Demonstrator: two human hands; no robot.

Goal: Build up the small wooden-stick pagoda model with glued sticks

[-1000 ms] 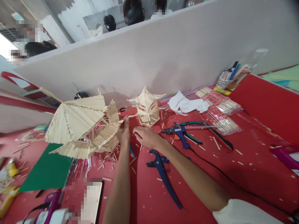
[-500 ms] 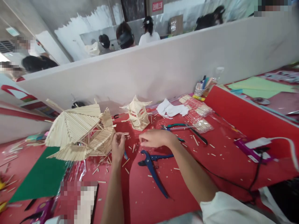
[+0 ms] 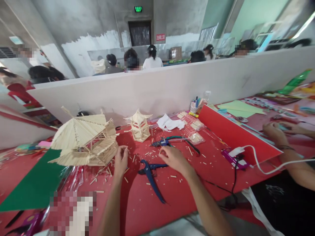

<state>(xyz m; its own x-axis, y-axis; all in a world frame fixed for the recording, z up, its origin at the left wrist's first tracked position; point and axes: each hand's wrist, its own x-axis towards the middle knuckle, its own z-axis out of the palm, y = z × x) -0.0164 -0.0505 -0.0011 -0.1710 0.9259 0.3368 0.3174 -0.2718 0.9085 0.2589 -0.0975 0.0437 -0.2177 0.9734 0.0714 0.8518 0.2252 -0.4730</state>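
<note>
My left hand (image 3: 121,160) hovers over the red table (image 3: 187,183) beside the right edge of a large house model made of wooden sticks (image 3: 83,141). Its fingers are curled together at the tips; whether they pinch a stick I cannot make out. My right hand (image 3: 173,158) lies palm down with fingers stretched out, holding nothing. Its fingertips are just short of the blue glue gun (image 3: 161,143). Blue-handled cutters (image 3: 150,173) lie between my two hands. Short stick offcuts are scattered all around.
A small stick pagoda (image 3: 139,126), a white cloth (image 3: 169,122), packets of sticks (image 3: 193,128) and green-handled pliers (image 3: 180,139) lie behind. A green sheet (image 3: 31,183) sits left. A purple device with white cable (image 3: 232,158) and a red divider (image 3: 233,134) are right; another person's hand (image 3: 277,131) rests beyond it.
My left hand drew back from the big model's edge toward me. My right hand slid right, toward the glue gun. The view lifted and swung right, showing the neighbouring desk.
</note>
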